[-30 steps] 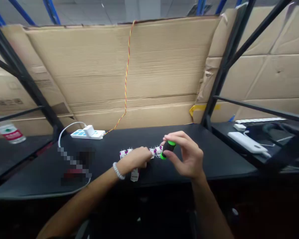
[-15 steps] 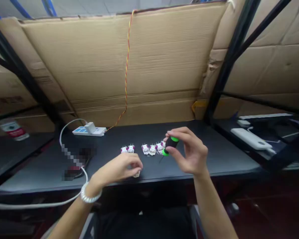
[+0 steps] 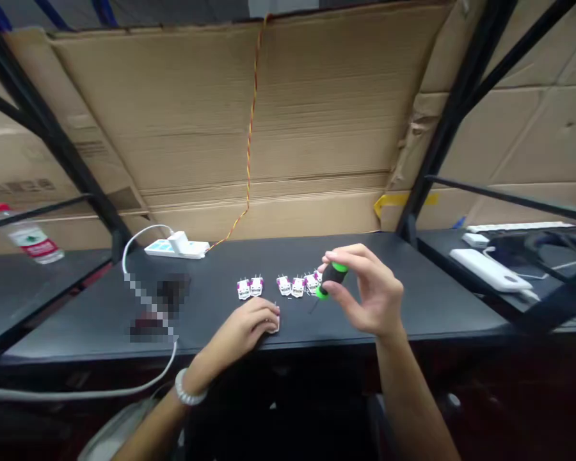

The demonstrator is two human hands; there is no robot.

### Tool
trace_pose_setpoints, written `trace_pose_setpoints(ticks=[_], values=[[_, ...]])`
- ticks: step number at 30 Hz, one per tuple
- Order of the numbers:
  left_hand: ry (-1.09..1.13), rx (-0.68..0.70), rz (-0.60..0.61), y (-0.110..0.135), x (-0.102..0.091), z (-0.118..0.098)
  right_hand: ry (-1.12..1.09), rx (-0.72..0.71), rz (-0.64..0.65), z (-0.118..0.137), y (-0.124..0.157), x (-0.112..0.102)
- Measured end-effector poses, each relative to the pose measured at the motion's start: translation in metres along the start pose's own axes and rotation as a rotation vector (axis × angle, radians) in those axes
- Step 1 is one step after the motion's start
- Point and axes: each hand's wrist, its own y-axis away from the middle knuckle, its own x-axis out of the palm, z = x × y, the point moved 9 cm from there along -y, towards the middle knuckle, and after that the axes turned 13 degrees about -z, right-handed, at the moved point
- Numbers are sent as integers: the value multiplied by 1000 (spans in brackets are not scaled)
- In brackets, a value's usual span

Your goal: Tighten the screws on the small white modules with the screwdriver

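Observation:
My right hand [image 3: 365, 291] grips a small screwdriver [image 3: 335, 273] with a black and green handle, its thin shaft tilted down to the left above the table. Close to the table's front edge, my left hand [image 3: 249, 325] has its fingers closed on a small white plug-like unit [image 3: 276, 320], mostly covered by the fingers. Two similar white and purple units [image 3: 250, 287] with metal pins lie just behind that hand. More of these units [image 3: 297, 286] lie to their right, the last partly behind the screwdriver. Tiny thin pieces, perhaps screws, are scattered beside them.
A white power strip [image 3: 175, 248] with a plugged-in adapter sits at the back left, its white cable looping down to the front. Black rack posts [image 3: 425, 153] flank the black table [image 3: 365, 250]. A bottle [image 3: 36, 242] stands left; a white device [image 3: 489, 269] lies right.
My left hand has shifted slightly right and lowered the small white unit to the table. My right hand still holds the screwdriver in nearly the same pose. The whole view has shifted slightly.

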Motion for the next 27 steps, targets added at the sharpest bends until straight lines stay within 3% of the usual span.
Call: trace_pose_setpoints(ticks=[15, 27], values=[[-60, 61, -121, 3, -1, -4, -22, 5, 9, 0, 1, 2], [8, -102, -92, 5, 3, -1, -111, 143, -1, -15, 17, 33]])
